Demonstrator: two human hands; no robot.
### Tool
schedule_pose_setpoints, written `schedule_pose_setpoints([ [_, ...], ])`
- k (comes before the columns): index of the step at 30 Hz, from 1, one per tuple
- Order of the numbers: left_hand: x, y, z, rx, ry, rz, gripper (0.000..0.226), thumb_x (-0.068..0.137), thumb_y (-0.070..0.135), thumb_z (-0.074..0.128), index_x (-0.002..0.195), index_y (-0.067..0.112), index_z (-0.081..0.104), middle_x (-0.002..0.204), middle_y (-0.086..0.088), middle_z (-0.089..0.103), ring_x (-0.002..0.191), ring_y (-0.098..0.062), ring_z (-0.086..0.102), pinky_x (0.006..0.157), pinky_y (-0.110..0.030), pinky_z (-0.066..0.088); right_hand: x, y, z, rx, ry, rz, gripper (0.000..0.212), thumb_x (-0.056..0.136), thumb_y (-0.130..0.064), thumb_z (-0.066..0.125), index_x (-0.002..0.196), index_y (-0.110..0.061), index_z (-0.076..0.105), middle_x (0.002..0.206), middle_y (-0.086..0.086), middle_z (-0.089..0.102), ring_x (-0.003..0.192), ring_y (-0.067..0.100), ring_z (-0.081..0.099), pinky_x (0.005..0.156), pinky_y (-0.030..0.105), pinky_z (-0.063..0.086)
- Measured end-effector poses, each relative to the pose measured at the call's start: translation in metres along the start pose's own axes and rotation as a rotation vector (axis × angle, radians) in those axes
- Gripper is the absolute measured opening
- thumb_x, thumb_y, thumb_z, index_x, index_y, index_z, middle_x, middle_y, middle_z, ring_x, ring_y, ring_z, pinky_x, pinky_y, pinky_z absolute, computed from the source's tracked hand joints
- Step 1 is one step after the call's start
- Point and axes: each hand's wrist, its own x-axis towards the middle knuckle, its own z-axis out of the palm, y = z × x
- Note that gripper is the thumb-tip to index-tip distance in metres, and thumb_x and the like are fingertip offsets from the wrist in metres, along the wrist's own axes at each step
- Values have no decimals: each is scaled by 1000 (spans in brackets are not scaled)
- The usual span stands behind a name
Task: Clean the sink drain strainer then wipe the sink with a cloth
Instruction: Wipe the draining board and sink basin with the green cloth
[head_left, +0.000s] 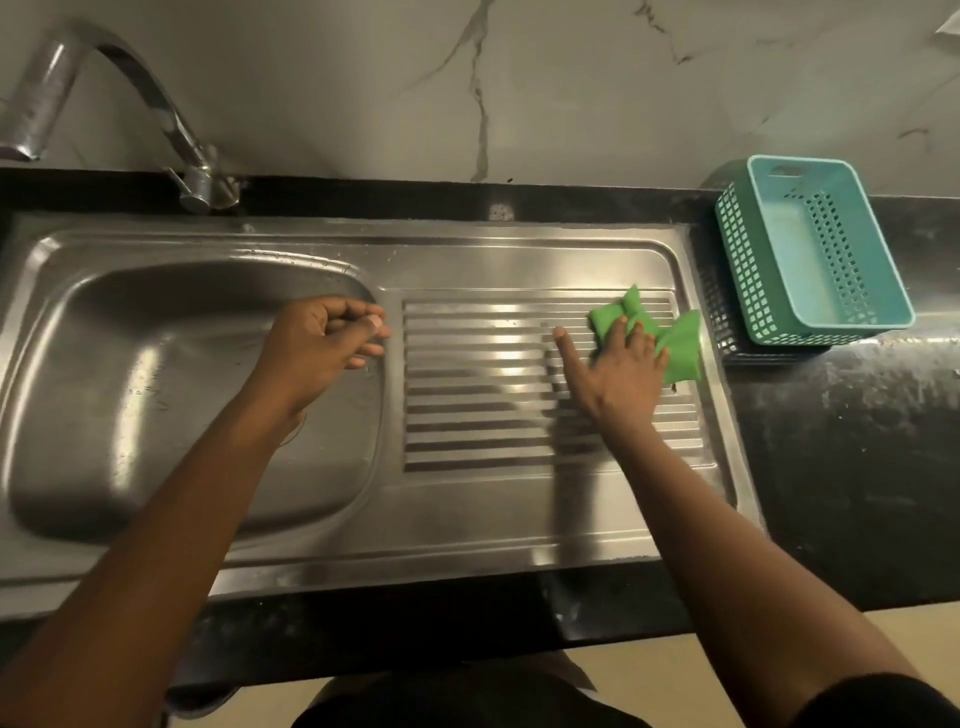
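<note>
Your right hand (621, 364) lies flat, fingers spread, pressing a green cloth (670, 338) onto the ribbed drainboard (483, 384) of the steel sink (311, 545). Thumb points out to the left, off the cloth, resting on the ribs. Cloth is bunched; it sticks out beyond your fingertips and to their right, at the far right corner of the ribbed area.

Your left hand (324, 338) hovers over the right rim of the basin (130, 374), fingers curled loosely inward, thumb near the fingertips. Cannot tell whether anything sits between them; nothing visible there. The two hands are well apart, the ribbed section between them.

Drain strainer: not visible; your left forearm crosses the basin floor where it could be.

Beyond your left hand, far left, the tap (130, 104) arches over the basin from the back edge.

To the right of your right hand, off the sink on the dark worktop (841, 467), a teal perforated basket (810, 254) sits on a dark mesh tray, near the cloth but not touching it
</note>
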Motion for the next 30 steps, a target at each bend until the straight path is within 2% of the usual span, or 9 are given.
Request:
schedule_pose_setpoints([
  [5, -2, -2, 1, -2, -3, -8, 15, 104, 18, 65, 114, 19, 76, 102, -1, 83, 92, -18, 81, 88, -40, 63, -63, -94, 24, 22, -103, -291, 113, 88, -91, 21, 163, -8, 27, 169, 25, 24, 158, 42, 16, 130, 55, 5],
  [10, -8, 2, 1, -25, 26, -2, 14, 103, 18, 66, 109, 24, 77, 99, 0, 83, 91, -19, 81, 85, -37, 62, -94, -180, 35, -54, -144, -524, 106, 89, -86, 24, 157, -6, 38, 159, 23, 41, 150, 42, 32, 126, 57, 17],
  [14, -8, 3, 6, 4, 25, -17, 16, 103, 20, 66, 115, 20, 77, 100, 2, 83, 92, -15, 81, 87, -38, 63, -88, -176, 34, -78, -115, -688, 91, 93, -81, 27, 156, -17, 42, 152, 11, 51, 146, 34, 40, 126, 55, 19],
  [17, -5, 7, 14, -2, 20, -10, 14, 103, 20, 66, 111, 22, 77, 95, 4, 84, 91, -16, 80, 84, -37, 62, -66, -138, 31, -79, -115, -747, 84, 97, -78, 24, 159, -25, 41, 162, 3, 44, 152, 25, 36, 128, 54, 14],
  [21, -3, 11, 25, -14, 11, 4, 13, 103, 20, 66, 104, 27, 77, 95, 7, 84, 90, -17, 81, 84, -36, 61, -34, -55, 23, -40, -101, -591, 82, 98, -78, 27, 162, -29, 34, 168, 0, 37, 157, 20, 28, 129, 51, 12],
  [24, -3, 13, 32, 3, -14, 7, 13, 104, 20, 65, 110, 23, 77, 97, 6, 84, 89, -14, 81, 87, -39, 63, -7, 26, 6, -73, -56, -404, 87, 98, -80, 18, 165, -25, 26, 170, 5, 32, 158, 23, 26, 130, 50, 14],
  [26, -2, 15, 36, 20, -20, 10, 16, 104, 19, 65, 115, 18, 77, 98, 4, 84, 89, -15, 81, 88, -40, 63, 12, 68, -9, -148, -43, -316, 89, 98, -80, 11, 166, -23, 21, 170, 8, 30, 158, 25, 25, 130, 51, 9],
  [28, -1, 17, 37, 17, -20, 11, 17, 104, 19, 65, 115, 16, 77, 100, 2, 84, 91, -17, 81, 89, -41, 63, 25, 81, -18, -174, -27, -238, 92, 98, -80, 9, 165, -18, 24, 170, 12, 30, 158, 26, 26, 131, 52, 5],
  [30, -1, 17, 34, 9, -17, 15, 16, 104, 20, 65, 114, 17, 77, 102, 0, 84, 92, -19, 81, 89, -42, 63, 33, 68, -19, -88, -20, -108, 99, 96, -82, 7, 164, -12, 27, 169, 16, 29, 158, 30, 26, 130, 54, 4],
])
